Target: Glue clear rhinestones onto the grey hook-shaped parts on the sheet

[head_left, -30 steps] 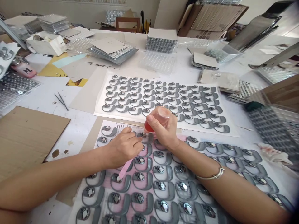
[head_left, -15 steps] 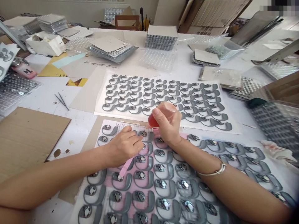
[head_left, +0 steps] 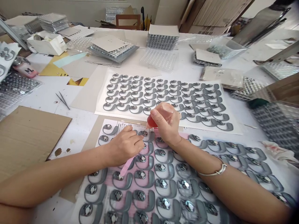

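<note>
Bottle [head_left: 164, 109] of red liquid [head_left: 151, 122] lifted slightly, right fingers [head_left: 176, 119] wrapped round it, left fingers [head_left: 135, 140] gripping pink stick [head_left: 126, 167]

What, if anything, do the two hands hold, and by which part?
The right hand holds a clear bottle around its body. The left hand holds a pink stick, seemingly by its upper part, hidden underneath.

Red bottle [head_left: 165, 112] in right hand [head_left: 170, 130].
</note>
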Demonstrator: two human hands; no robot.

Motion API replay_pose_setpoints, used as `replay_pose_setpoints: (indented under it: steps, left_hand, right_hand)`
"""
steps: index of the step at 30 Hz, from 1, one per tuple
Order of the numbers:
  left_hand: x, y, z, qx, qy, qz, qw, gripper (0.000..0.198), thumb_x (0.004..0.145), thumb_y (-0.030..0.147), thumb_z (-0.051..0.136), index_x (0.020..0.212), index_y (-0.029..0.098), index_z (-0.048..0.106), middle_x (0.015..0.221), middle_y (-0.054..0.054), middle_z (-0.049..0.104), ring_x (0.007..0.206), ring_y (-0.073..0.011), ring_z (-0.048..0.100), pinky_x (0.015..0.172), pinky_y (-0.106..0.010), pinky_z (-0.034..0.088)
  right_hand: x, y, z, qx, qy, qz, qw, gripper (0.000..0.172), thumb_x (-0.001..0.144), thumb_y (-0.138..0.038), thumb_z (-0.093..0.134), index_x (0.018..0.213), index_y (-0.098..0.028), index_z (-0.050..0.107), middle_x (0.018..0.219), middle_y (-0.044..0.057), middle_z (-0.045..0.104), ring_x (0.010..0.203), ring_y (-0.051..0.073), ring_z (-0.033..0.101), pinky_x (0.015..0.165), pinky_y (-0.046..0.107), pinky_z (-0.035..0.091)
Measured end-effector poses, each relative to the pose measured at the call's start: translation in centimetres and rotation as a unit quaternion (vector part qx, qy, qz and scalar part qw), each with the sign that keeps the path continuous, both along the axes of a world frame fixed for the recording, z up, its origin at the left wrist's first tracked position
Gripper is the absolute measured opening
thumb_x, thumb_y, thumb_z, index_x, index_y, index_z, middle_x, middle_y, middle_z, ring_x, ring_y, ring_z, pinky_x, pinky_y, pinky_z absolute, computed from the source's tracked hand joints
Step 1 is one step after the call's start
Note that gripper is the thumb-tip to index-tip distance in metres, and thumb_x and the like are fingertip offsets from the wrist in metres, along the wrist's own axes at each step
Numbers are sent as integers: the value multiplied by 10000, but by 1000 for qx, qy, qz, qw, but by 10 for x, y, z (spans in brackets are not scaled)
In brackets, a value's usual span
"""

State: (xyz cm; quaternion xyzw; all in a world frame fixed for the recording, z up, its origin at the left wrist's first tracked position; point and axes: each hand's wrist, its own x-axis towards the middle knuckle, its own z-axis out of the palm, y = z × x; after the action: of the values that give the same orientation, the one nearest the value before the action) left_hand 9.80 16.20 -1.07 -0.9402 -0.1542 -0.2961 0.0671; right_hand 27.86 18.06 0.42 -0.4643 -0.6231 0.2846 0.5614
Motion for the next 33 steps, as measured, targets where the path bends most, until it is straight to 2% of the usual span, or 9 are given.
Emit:
replay_pose_setpoints:
  steps: [11, 14, 21, 33]
  left_hand:
    - [0, -1, 2, 3, 6, 3, 1000, 288, 910, 17, 452, 660, 144, 517, 628, -20, 602, 585, -142, 473, 629, -307, 355]
    - [0, 0, 2, 7, 6, 5, 1000, 295, 902, 15, 473, 638, 144, 502, 597, -10, 579, 572, -135, 463, 626, -297, 347]
    - [2, 0, 0, 14, 7, 13, 1000, 305, 905, 16, 486, 629, 146, 490, 554, 6, 536, 559, -128, 448, 620, -289, 327]
    - [1, 0, 3, 4, 5, 4, 1000, 306, 923, 26, 478, 639, 139, 498, 576, -4, 561, 577, -133, 478, 631, -292, 327]
  right_hand:
    - [-2, 0, 0, -4, 4, 20, 1000, 367, 869, -432, 605, 590, -214, 507, 443, -36, 558, 418, 113, 491, 503, 289, 440]
    - [-1, 0, -2, 3, -2, 6, 1000, 353, 861, -429, 614, 600, -213, 517, 441, -35, 543, 432, 118, 494, 517, 294, 439]
    - [3, 1, -8, 68, -58, -47, 995, 323, 851, -418, 617, 620, -203, 550, 591, 10, 578, 577, 146, 535, 581, 315, 436]
    - [3, 2, -13, 61, -64, -58, 994, 335, 832, -465, 621, 627, -210, 550, 599, 22, 575, 631, 169, 552, 590, 326, 446]
